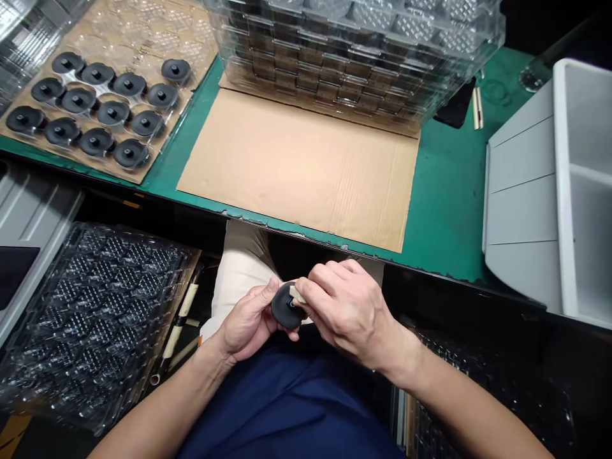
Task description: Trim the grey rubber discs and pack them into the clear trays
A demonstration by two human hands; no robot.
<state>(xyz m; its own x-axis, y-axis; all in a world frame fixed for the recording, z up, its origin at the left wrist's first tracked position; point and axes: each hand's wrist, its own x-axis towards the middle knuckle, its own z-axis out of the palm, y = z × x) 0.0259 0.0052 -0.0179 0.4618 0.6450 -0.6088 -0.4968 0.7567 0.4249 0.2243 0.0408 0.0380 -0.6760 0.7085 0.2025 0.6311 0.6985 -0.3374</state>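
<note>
From my head view, I had both hands low in the centre of the frame, in front of the worktop's near edge. My left hand (pixel 253 319) gripped a black disc (pixel 285 307) by its rim, the thumb on the upper left side and the fingers curled behind and below. My right hand (pixel 344 309) pinched a small pale piece (pixel 297 294) between thumb and fingers, against the disc's raised middle; I could not tell what the piece was made of.

At the lower left of the frame, below the worktop, I saw a stack of clear trays (pixel 102 306), with rods (pixel 179 322) wrapped in pale and black just beside it.

Beyond my hands, the green worktop (pixel 444 191) crossed the frame. A flat cardboard sheet (pixel 301 166) lay on it at the centre. At the right stood a grey bin (pixel 521 185), tilted in my view. In the upper left, thirteen more discs (pixel 96 141) sat in the near part of a clear tray (pixel 138 38) on cardboard.

At the top centre rose a tall tray stack (pixel 344 57), dark between its layers. Just right of it lay a dark flat object (pixel 456 107) and two pale sticks (pixel 477 108).
</note>
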